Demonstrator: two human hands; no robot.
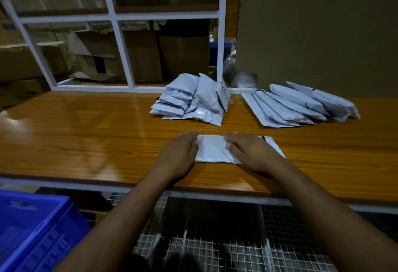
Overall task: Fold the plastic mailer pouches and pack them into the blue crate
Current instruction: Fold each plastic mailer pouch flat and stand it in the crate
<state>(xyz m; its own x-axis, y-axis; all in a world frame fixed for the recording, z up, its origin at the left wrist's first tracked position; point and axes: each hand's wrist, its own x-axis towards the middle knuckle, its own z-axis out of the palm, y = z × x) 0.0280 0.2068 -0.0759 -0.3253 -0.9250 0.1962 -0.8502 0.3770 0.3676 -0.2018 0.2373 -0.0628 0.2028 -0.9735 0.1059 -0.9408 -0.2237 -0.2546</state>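
The mailer pouch [212, 149] lies flat on the wooden tabletop [86, 138] near its front edge, between our hands: our left hand [178, 153] rests with straight fingers against its left end, and our right hand [252, 151] presses flat on its right half. Behind it sit a heap of folded pouches [191, 99] and, to the right, a fanned row of unfolded pouches [301, 103]; the blue crate [32, 228] stands below the table at lower left
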